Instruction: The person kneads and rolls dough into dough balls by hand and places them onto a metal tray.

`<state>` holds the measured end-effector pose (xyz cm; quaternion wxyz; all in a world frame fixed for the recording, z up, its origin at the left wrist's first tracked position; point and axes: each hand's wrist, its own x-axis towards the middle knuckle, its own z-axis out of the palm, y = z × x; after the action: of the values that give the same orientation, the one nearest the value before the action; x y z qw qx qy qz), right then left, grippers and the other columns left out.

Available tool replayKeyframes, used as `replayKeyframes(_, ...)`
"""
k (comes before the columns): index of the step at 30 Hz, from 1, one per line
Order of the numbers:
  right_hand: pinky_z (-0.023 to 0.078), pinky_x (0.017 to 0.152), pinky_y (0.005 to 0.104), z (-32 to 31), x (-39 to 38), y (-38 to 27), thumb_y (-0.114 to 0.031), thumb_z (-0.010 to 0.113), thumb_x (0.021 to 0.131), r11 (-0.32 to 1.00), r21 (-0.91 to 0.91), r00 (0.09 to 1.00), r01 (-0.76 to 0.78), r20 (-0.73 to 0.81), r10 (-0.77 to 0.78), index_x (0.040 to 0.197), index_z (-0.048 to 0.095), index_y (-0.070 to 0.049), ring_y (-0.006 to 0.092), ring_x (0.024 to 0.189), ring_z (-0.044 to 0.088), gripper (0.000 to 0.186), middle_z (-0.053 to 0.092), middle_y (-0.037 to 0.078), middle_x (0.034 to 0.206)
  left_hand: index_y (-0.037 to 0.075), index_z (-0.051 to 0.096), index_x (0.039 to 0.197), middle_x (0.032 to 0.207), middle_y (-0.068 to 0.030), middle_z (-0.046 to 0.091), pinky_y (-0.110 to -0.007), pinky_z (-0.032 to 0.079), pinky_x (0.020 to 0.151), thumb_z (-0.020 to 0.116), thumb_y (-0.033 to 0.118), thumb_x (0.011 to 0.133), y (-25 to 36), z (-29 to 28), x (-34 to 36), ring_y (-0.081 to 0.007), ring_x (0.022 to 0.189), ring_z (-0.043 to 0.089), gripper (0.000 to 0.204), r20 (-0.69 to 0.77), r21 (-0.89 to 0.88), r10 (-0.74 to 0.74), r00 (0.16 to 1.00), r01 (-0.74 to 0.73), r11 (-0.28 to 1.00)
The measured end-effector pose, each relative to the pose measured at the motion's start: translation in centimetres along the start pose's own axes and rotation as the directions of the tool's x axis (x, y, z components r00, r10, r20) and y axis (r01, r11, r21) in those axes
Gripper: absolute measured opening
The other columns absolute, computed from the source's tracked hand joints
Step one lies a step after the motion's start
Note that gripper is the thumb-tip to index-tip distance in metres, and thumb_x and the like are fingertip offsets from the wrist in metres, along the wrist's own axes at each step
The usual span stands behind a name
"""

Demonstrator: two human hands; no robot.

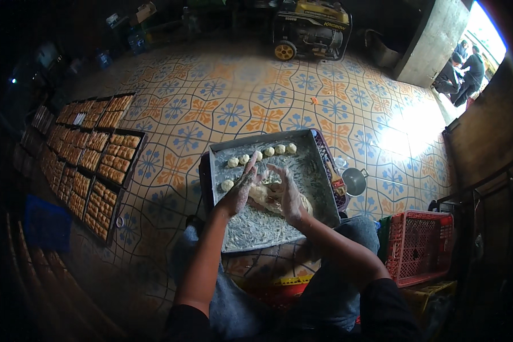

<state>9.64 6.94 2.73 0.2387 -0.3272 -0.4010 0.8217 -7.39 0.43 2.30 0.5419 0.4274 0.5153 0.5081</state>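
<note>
A square floured metal tray (231, 228) lies between my knees. Small dough balls (291, 148) form a row toward its far side, and another sits at the left. A large dough lump (306, 206) lies in the middle, partly hidden by my hands. My left hand (243, 188) is raised over the dough at the left, fingers stretched out and coated in flour. Facing it from the right, my right hand (288, 191) has its floury fingers apart and slightly bent. I cannot make out anything held between them.
Trays of golden baked goods (100, 205) cover the left floor. A metal pot (355, 182) and red crate (419, 248) are at the right, a generator (310, 31) at the back. People (471, 74) gather at the doorway. A blue object (47, 225) lies lower left.
</note>
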Motion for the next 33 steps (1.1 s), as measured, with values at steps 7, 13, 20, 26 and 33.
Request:
replayKeyframes(7, 0.051, 0.094, 0.0367, -0.5, -1.6, -0.4, -0.051, 0.043, 0.107, 0.841, -0.348, 0.904, 0.414, 0.269, -0.333, 0.150, 0.044, -0.009, 0.0207, 0.107, 0.063, 0.060, 0.060, 0.018, 0.134, 0.016, 0.016, 0.164, 0.162, -0.0268, 0.029, -0.053, 0.038, 0.115, 0.019, 0.077, 0.099, 1.7, 0.8, 0.3, -0.0403, 0.142, 0.045, 0.089, -0.018, -0.391, -0.185, 0.983, 0.163, 0.906)
replayKeyframes(13, 0.039, 0.112, 0.0508, -1.4, 0.0, -3.1, -0.043, 0.063, 0.095, 0.057, -0.493, 0.443, 0.868, 0.718, -0.536, 0.143, 0.053, -0.005, 0.0446, 0.129, 0.056, 0.062, 0.063, 0.023, 0.133, 0.013, 0.019, 0.162, 0.161, -0.0268, 0.031, -0.057, 0.041, 0.112, 0.020, 0.088, 0.090, -1.5, 2.2, 0.5, -0.0467, 0.139, 0.045, 0.104, 0.078, -0.853, 0.099, 0.992, 0.015, 0.522)
replayKeyframes(20, 0.026, 0.117, 0.0602, -1.2, 1.7, -3.2, -0.045, 0.055, 0.093, -0.044, -0.611, 0.420, 0.790, 0.593, -0.687, 0.135, 0.062, -0.008, 0.0393, 0.128, 0.058, 0.057, 0.062, 0.017, 0.137, 0.018, 0.016, 0.164, 0.170, -0.0127, 0.015, -0.056, 0.021, 0.123, 0.038, 0.092, 0.082, -0.3, 5.2, 0.1, -0.0367, 0.155, 0.021, 0.113, 0.032, -0.995, 0.360, 0.933, -0.005, 0.102)
replayKeyframes(26, 0.034, 0.115, 0.0527, 0.4, 3.1, -1.7, -0.038, 0.056, 0.094, 0.332, -0.599, 0.569, 0.729, 0.259, -0.781, 0.120, 0.070, -0.006, 0.0366, 0.120, 0.062, 0.044, 0.069, 0.017, 0.123, 0.016, 0.020, 0.164, 0.170, -0.0121, 0.016, -0.047, 0.025, 0.123, 0.038, 0.089, 0.085, -1.8, 6.8, 0.0, -0.0321, 0.154, 0.024, 0.109, -0.004, -0.988, 0.463, 0.886, 0.069, -0.140)
replayKeyframes(33, 0.035, 0.117, 0.0503, 0.8, 3.9, 0.9, -0.037, 0.055, 0.095, 0.094, -0.524, 0.402, 0.847, 0.513, -0.758, 0.116, 0.073, -0.009, 0.0373, 0.126, 0.061, 0.040, 0.070, 0.014, 0.125, 0.018, 0.022, 0.164, 0.168, -0.0070, 0.024, -0.047, 0.022, 0.124, 0.026, 0.077, 0.097, 0.3, 7.2, 0.8, -0.0289, 0.151, 0.030, 0.089, -0.325, -0.826, 0.292, 0.899, -0.421, 0.375)
